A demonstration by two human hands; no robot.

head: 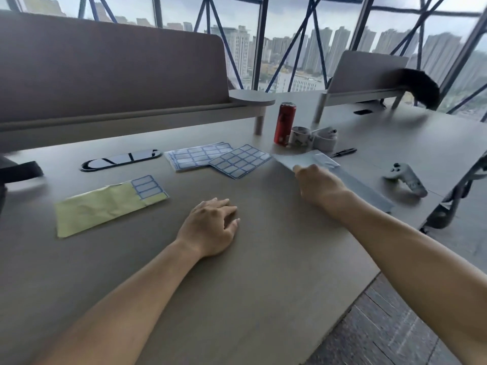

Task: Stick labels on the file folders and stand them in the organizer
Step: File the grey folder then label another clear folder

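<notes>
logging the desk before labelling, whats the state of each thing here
left grip, open, flat on the table
right grip, holds the file folder at one edge
file folder, lying on the table
yellow backing sheet, mostly peeled, few labels left at one end
label sheet stack, flat, unpeeled
single label sheet, unpeeled, overlapping the stack
red can, upright
controller, lying on the table

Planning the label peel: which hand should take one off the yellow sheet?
Left, probably. The left hand rests open and free on the table, nearest the yellow sheet. The right hand grips the grey folder, farther from it.
</notes>
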